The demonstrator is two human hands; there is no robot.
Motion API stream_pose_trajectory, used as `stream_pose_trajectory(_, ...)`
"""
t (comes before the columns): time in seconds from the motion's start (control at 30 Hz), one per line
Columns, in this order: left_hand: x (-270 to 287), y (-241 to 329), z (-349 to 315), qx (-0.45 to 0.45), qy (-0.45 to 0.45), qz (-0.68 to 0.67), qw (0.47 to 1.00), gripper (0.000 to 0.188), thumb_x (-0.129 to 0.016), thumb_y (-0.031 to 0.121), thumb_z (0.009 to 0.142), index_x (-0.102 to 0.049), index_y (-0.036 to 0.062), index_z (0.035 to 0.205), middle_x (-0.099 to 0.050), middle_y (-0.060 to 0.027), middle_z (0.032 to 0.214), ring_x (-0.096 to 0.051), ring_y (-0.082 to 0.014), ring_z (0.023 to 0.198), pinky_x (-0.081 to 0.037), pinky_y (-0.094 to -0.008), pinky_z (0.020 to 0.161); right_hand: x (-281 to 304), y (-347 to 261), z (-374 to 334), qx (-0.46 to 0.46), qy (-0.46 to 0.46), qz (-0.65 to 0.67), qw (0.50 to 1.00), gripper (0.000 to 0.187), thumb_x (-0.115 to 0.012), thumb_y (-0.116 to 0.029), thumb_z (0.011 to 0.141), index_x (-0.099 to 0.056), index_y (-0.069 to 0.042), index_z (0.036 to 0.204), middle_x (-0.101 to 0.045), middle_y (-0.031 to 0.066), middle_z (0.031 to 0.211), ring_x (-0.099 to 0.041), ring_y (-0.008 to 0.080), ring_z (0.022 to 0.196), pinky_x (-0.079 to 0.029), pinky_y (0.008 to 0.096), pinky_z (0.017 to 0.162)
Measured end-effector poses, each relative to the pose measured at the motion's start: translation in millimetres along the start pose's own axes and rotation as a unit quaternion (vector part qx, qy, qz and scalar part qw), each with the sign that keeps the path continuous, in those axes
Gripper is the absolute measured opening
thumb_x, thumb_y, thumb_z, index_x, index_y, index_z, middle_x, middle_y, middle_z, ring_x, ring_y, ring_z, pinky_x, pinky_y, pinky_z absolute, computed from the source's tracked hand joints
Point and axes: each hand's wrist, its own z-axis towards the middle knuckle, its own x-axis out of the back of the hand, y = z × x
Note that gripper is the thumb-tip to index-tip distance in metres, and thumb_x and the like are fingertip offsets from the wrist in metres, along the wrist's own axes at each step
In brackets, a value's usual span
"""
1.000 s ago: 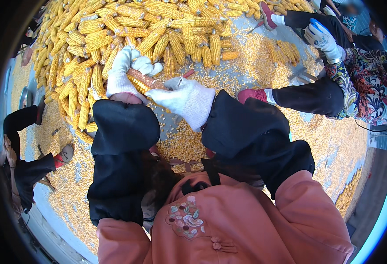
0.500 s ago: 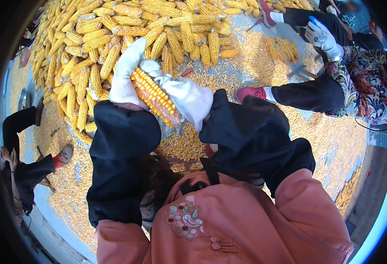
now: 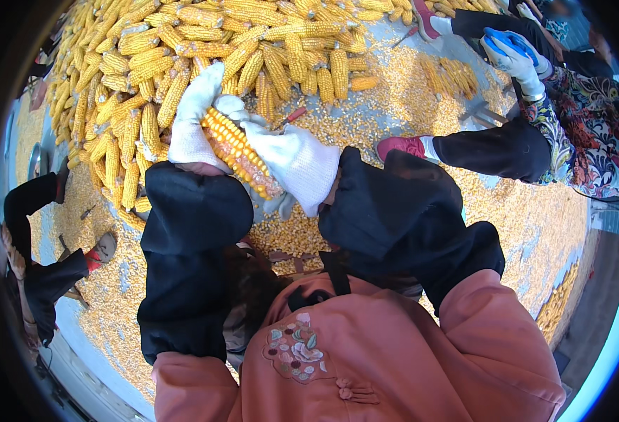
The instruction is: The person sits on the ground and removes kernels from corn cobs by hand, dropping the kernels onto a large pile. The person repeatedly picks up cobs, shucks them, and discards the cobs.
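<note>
A partly shelled corn cob (image 3: pixel 243 151) lies slantwise between my two white-gloved hands. Rows of yellow kernels cover its far side, and a bare pinkish strip runs along its near end. My left hand (image 3: pixel 195 116) holds the cob from the left, its glove pointing up and away. From the right, my right hand (image 3: pixel 285 149) closes over the cob, with gloved fingertips showing near its lower end. A red-handled tool (image 3: pixel 292 117) lies just beyond my right hand. Loose kernels (image 3: pixel 292 232) cover the ground under my hands.
A large heap of whole cobs (image 3: pixel 141 77) rises ahead and to the left. At the right sits a co-worker in a patterned top (image 3: pixel 591 126), with gloved hands (image 3: pixel 517 60) together. Another person's legs (image 3: pixel 42 267) show at the left. A small cob pile (image 3: pixel 450 76) lies far right.
My hands and the cob have shifted slightly left. Right-hand fingertips now show by the cob's near end. The co-worker's two gloved hands have come together.
</note>
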Motion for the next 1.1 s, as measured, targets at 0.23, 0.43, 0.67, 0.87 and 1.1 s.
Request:
stream_pose_trajectory(0.23, 4.2, 3.1, 2.3, -0.011, -0.006, -0.044, 0.999, 0.014, -0.062, 0.02, 0.076, -0.056, 0.0098, 0.085, -0.048, -0.0031, 0.059, -0.046, -0.0153, 0.049, -0.04, -0.0288, 0.046, 1.9, 6.8, -0.5, 0.065, 0.096, -0.008, 0.993, 0.032, -0.054, -0.018, 0.076, -0.054, 0.001, 0.101, -0.058, 0.0167, 0.092, -0.061, 0.0279, 0.075, -0.05, 0.0329, 0.064)
stream_pose_trajectory(0.43, 2.0, 6.5, -1.4, -0.034, -0.013, 0.052, 0.998, 0.023, -0.061, 0.027, 0.078, -0.054, 0.0115, 0.094, -0.048, -0.0019, 0.056, -0.049, -0.0153, 0.048, -0.05, -0.0367, 0.055, 26.5, -32.4, 14.0, -0.391, -0.132, 0.452, 0.791, 0.043, -0.053, -0.039, 0.081, -0.056, 0.002, 0.093, -0.059, 0.0104, 0.074, -0.059, 0.0166, 0.05, -0.047, 0.0257, 0.038)
stream_pose_trajectory(0.67, 4.3, 6.0, -0.1, 0.001, -0.03, 0.024, 0.999, 0.02, -0.061, 0.028, 0.077, -0.056, 0.0135, 0.089, -0.049, -0.001, 0.056, -0.05, -0.0151, 0.049, -0.049, -0.0398, 0.06, 43.9, -41.6, 6.0, -0.389, -0.106, 0.504, 0.764, 0.03, -0.052, -0.029, 0.082, -0.058, 0.0, 0.091, -0.059, 0.0121, 0.074, -0.059, 0.0178, 0.051, -0.048, 0.0269, 0.04)
stream_pose_trajectory(0.87, 17.5, 7.4, 8.7, 0.004, -0.059, 0.045, 0.997, 0.022, -0.059, 0.028, 0.079, -0.055, 0.0126, 0.094, -0.047, -0.001, 0.058, -0.049, -0.0154, 0.051, -0.048, -0.0384, 0.058, 41.9, -42.7, 6.8, -0.272, -0.067, 0.387, 0.878, 0.023, -0.045, -0.013, 0.083, -0.056, -0.001, 0.098, -0.059, 0.0148, 0.082, -0.062, 0.0204, 0.061, -0.051, 0.0275, 0.047)
stream_pose_trajectory(1.1, 2.8, 7.5, -4.8, 0.01, -0.038, -0.001, 0.999, 0.019, -0.061, 0.025, 0.078, -0.05, 0.0122, 0.087, -0.044, -0.0003, 0.054, -0.045, -0.0148, 0.046, -0.042, -0.0314, 0.047, 20.7, -10.4, 0.2, -0.086, -0.07, 0.079, 0.991, 0.022, -0.052, -0.015, 0.075, -0.058, -0.001, 0.092, -0.06, 0.0124, 0.075, -0.062, 0.0234, 0.073, -0.05, 0.0318, 0.062)
